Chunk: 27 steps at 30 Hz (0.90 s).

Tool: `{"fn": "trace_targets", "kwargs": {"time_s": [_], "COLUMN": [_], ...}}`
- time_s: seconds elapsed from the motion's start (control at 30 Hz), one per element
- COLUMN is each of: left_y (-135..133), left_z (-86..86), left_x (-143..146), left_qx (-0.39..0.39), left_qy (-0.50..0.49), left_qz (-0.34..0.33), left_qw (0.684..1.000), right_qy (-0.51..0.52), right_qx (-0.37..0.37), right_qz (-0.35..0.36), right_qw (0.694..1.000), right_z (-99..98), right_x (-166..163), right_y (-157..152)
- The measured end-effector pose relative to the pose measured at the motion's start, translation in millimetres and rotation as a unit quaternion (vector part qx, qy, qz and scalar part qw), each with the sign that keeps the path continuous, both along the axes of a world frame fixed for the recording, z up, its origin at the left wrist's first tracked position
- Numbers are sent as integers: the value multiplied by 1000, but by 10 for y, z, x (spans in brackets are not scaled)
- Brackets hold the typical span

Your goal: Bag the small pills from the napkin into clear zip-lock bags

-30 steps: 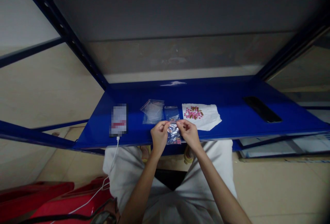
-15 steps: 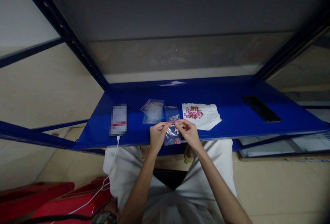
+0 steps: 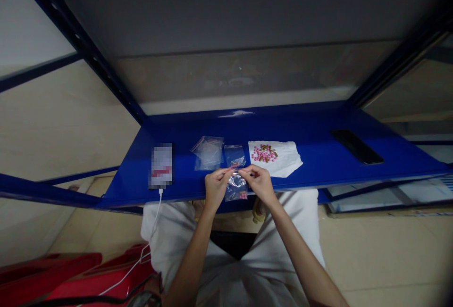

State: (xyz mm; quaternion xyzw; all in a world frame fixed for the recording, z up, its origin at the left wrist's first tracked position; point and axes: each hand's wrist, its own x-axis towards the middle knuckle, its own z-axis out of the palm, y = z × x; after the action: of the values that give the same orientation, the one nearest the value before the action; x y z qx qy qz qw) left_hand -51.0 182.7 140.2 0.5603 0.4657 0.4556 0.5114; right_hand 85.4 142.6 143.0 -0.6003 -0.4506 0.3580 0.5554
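A small clear zip bag (image 3: 236, 189) hangs at the shelf's front edge, with pink pills in its lower right corner. My left hand (image 3: 216, 185) pinches its top edge on the left. On the right, my right hand (image 3: 260, 183) pinches the same edge, the two hands' fingertips close together. Just behind them a second zip bag (image 3: 235, 153) lies on the shelf with some pills at its lower end, partly hidden by my fingers. Pink pills and brown capsules (image 3: 264, 153) are heaped on a white paper sheet (image 3: 288, 161) to the right.
Several flat zip bags (image 3: 209, 152) lie overlapping at the left. Farther left a phone (image 3: 162, 165) is plugged into a white cable (image 3: 155, 219). A black phone (image 3: 357, 146) rests on the right of the blue shelf (image 3: 304, 123). Blue posts (image 3: 102, 71) frame the sides.
The view has shifted slightly. Both hands keep their pinch on the bag's top edge; nothing else has visibly moved.
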Motion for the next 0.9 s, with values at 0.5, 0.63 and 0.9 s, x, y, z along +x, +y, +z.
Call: {"fn": "trace_targets", "kwargs": {"time_s": [0.5, 0.63, 0.9], "left_y": [-36, -35, -32], "left_z": [4, -18, 58], "left_x": [25, 17, 14], "left_qx": [33, 48, 56], "left_qy": [50, 69, 27], "left_qz": [3, 25, 1], "left_qw": [998, 996, 998], "right_qy": [-1, -8, 11], "right_qx": [11, -8, -10], "right_qz": [2, 11, 43], "right_qw": [1000, 1000, 999], "right_z": [-19, -4, 43], "right_x": [-27, -30, -5], "right_y": [14, 15, 54]}}
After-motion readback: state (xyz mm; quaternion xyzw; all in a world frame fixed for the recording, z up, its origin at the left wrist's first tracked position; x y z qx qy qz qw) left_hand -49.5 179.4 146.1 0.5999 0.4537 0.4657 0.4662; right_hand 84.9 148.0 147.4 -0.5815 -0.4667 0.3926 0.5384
